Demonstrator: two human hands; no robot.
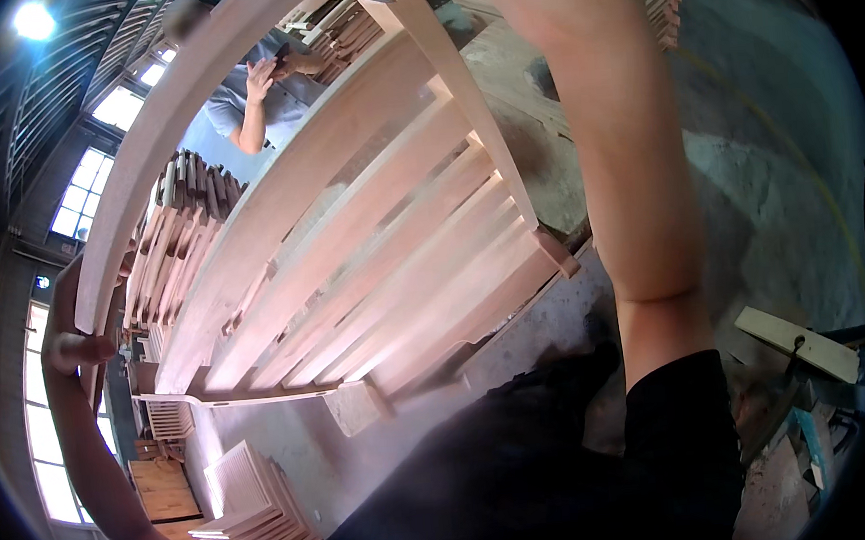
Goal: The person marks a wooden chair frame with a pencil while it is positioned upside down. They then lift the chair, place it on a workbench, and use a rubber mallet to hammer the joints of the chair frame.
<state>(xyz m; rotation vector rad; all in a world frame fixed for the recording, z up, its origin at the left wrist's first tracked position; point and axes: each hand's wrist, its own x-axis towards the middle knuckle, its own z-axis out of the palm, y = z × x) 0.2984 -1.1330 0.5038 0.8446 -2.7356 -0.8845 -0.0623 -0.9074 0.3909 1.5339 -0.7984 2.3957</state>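
Observation:
My left hand (79, 347) is closed round the lower end of a long curved pale wooden rail (156, 114), its thumb lying across the wood. From there the rail arches up past the top edge, close in front of me. My right forearm (635, 155) reaches up beyond the top edge, so the hand itself is out of sight, and whether it touches the rail cannot be seen. Behind the rail leans a pale slatted wooden frame (347, 191), with several broad parallel slats between end pieces; neither visible part of my arms touches it.
Another person (269, 86) stands beyond the frame, hands raised together. Stacked wooden parts (179, 228) stand behind at left. A pile of slatted panels (253, 503) sits on the floor at lower left. Wood offcuts (799, 345) and tools lie at lower right. Dust covers the concrete floor.

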